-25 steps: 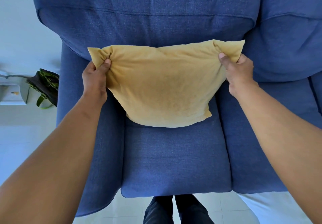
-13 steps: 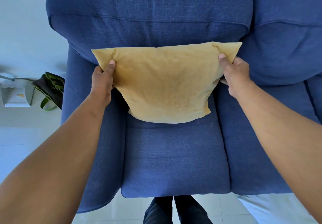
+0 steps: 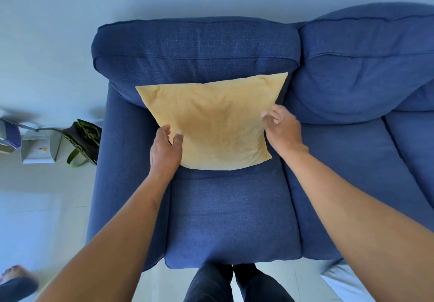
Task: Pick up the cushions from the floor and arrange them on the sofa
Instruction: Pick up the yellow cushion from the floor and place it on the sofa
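A yellow cushion leans against the back cushion of the blue sofa, standing on the left seat. My left hand hovers at the cushion's lower left edge, fingers apart and holding nothing. My right hand sits beside the cushion's right edge, fingers loosely curled and apart from the fabric. No cushion on the floor shows in this view.
The sofa's left armrest borders the seat. A dark bag with green straps and a white box lie on the floor to the left. A pale cloth lies at the sofa's front right. My legs stand against the seat front.
Both hands have let go of the cushion's top corners and drawn back and down along its sides. The cushion now rests alone against the backrest. The view has pulled back.
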A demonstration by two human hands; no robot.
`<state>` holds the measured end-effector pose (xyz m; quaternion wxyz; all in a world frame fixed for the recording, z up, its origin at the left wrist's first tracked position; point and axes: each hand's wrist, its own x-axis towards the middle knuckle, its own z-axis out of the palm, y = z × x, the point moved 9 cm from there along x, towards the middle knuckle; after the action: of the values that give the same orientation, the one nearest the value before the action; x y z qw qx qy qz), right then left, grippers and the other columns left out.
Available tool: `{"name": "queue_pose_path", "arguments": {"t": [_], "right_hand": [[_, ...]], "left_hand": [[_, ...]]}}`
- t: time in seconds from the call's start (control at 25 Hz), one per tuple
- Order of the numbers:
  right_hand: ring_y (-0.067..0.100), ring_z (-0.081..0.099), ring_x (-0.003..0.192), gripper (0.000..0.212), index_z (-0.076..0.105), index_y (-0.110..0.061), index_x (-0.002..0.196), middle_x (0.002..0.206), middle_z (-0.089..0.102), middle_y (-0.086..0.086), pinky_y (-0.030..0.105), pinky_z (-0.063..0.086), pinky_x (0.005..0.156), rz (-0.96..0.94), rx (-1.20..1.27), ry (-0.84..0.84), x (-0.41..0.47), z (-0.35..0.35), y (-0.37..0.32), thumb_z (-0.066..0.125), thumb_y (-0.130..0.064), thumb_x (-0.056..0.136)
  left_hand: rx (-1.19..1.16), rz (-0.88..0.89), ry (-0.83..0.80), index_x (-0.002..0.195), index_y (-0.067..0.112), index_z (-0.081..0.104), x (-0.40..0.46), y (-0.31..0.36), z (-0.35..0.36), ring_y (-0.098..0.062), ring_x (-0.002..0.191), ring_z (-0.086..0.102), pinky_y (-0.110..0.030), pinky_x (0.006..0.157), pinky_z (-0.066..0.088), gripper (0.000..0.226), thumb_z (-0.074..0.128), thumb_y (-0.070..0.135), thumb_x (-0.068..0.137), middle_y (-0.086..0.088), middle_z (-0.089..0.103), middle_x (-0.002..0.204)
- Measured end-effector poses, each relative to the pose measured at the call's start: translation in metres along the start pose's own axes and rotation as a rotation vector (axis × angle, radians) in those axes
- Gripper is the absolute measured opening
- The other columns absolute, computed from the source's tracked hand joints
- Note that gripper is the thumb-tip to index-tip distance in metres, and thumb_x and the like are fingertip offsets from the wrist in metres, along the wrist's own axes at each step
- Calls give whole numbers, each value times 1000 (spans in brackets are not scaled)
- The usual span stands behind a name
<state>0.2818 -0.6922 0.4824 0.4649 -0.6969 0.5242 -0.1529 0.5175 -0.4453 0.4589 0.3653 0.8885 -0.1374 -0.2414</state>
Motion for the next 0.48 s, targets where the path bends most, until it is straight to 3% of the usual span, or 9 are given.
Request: {"name": "queue_pose_path", "arguments": {"t": [0.16,0.24,0.36,0.48], "right_hand": [[31,36,153,57,39,-6,155,161,46,15,49,37,120,-92,-262,-124,-48,2,0,49,-37,108],[29,16,161,57,36,-6,155,168,32,15,51,27,124,-135,-389,-164,-73,5,1,45,-38,109],[27,-1,163,66,21,-6,162,175,10,13,56,17,128,-145,-546,-158,-105,-1,14,38,-44,110],[26,-6,163,71,13,-7,165,176,1,12,57,13,129,-98,-615,-87,-143,-22,32,34,-48,110]], "left_hand": [[242,198,-85,159,12,43,-48,24,14,-31,148,48,-46,119,41,58,51,40,109,-8,48,164],[339,277,-127,161,9,39,-68,30,23,-32,158,34,-49,127,33,60,49,40,110,-11,38,171],[452,374,-182,167,9,27,-98,35,38,-28,167,8,-47,135,12,67,43,43,111,-12,18,178],[527,495,-248,168,9,20,-129,37,54,-28,167,1,-49,135,8,70,40,44,112,-12,11,179]]}}
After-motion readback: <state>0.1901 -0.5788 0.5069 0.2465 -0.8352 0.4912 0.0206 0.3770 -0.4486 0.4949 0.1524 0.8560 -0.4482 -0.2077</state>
